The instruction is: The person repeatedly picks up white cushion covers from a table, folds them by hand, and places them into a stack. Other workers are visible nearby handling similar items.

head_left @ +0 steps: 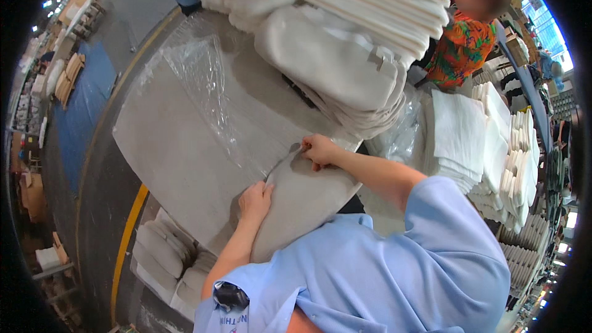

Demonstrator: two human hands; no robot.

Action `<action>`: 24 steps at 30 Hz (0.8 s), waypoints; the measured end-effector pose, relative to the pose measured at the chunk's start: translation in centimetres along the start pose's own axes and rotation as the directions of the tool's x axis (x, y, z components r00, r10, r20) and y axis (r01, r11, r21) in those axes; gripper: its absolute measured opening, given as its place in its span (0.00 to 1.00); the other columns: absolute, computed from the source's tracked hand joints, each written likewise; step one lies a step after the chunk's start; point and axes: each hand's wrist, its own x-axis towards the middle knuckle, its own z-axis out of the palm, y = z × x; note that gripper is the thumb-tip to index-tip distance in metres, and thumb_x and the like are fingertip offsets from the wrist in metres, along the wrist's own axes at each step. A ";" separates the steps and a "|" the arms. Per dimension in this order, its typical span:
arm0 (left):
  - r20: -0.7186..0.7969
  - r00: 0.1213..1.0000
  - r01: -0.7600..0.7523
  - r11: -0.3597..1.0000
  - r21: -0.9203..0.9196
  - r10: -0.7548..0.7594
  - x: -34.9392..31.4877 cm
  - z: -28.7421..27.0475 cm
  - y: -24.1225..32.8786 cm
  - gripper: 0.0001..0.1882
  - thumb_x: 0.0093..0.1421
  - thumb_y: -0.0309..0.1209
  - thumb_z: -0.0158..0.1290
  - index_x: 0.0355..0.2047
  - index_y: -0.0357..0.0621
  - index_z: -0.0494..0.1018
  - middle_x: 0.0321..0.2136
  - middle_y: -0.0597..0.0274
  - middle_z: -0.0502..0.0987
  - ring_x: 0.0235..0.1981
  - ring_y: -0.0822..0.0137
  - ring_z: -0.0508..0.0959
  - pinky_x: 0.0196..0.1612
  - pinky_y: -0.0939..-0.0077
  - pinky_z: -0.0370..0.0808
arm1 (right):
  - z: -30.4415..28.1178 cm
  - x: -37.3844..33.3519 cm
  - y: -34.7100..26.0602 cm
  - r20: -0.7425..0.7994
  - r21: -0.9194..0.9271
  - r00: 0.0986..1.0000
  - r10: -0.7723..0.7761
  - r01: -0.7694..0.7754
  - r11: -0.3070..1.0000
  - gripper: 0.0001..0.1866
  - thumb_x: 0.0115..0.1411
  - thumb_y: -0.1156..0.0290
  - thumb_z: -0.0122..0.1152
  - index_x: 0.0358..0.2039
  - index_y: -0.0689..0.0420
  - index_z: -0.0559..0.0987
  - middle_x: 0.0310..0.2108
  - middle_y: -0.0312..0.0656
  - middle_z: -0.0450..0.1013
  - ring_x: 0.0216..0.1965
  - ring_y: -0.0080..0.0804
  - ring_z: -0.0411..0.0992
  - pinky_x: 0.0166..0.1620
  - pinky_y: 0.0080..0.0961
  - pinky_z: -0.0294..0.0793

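In front of my body lies a light grey, rounded piece of padded fabric [302,194], curved along its far edge. My left hand [255,202] has its fingers closed at the left end of that edge. My right hand [320,152] pinches the same edge farther right, thumb and fingers together. Underneath is a wide, pale grey work table [179,142]. A crumpled clear plastic sheet [213,98] lies across it beyond my hands. What my fingertips press against is partly hidden.
Beyond my right hand rises a stack of grey-white padded pieces [333,55], with white folded stacks [376,0] behind. More white stacks [459,126] stand right. A person in a bright patterned shirt [465,49] is at the far right. Grey cushions [160,250] lie below the table's left edge.
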 end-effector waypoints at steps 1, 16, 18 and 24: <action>-0.017 0.998 -0.068 0.998 -0.015 0.067 0.0 -0.2 0.0 0.17 0.68 0.45 0.55 0.35 0.43 0.78 0.30 0.46 0.81 0.34 0.39 0.81 0.39 0.45 0.75 | -0.9 -0.3 0.7 -0.076 0.028 0.995 -0.066 0.068 0.997 0.20 0.66 0.56 0.66 0.49 0.59 0.79 0.29 0.46 0.79 0.23 0.36 0.79 0.28 0.35 0.78; -0.009 0.992 0.114 0.923 -0.367 -0.126 0.0 -2.6 -1.1 0.15 0.73 0.38 0.48 0.41 0.39 0.77 0.35 0.45 0.83 0.36 0.45 0.81 0.44 0.57 0.76 | -7.1 -10.5 -4.6 0.100 0.572 0.994 0.043 -0.093 0.815 0.49 0.64 0.52 0.70 0.76 0.54 0.54 0.60 0.52 0.71 0.54 0.40 0.76 0.45 0.44 0.81; -0.101 0.966 0.126 0.771 -0.625 -0.239 1.7 -4.7 -2.0 0.15 0.75 0.37 0.46 0.42 0.37 0.76 0.36 0.50 0.83 0.36 0.54 0.81 0.44 0.61 0.76 | -7.5 -8.6 -10.2 -0.019 0.640 0.999 -0.027 0.033 0.767 0.47 0.64 0.52 0.70 0.76 0.52 0.54 0.60 0.51 0.70 0.53 0.39 0.76 0.45 0.42 0.81; -0.233 0.722 -0.068 0.267 -0.961 -0.652 3.7 -10.7 -0.9 0.18 0.79 0.39 0.40 0.49 0.37 0.74 0.43 0.55 0.81 0.42 0.64 0.78 0.48 0.65 0.75 | 2.5 -12.2 -13.9 -0.137 0.526 0.795 -0.590 0.563 0.637 0.60 0.58 0.56 0.79 0.79 0.48 0.45 0.64 0.54 0.71 0.66 0.49 0.69 0.66 0.47 0.68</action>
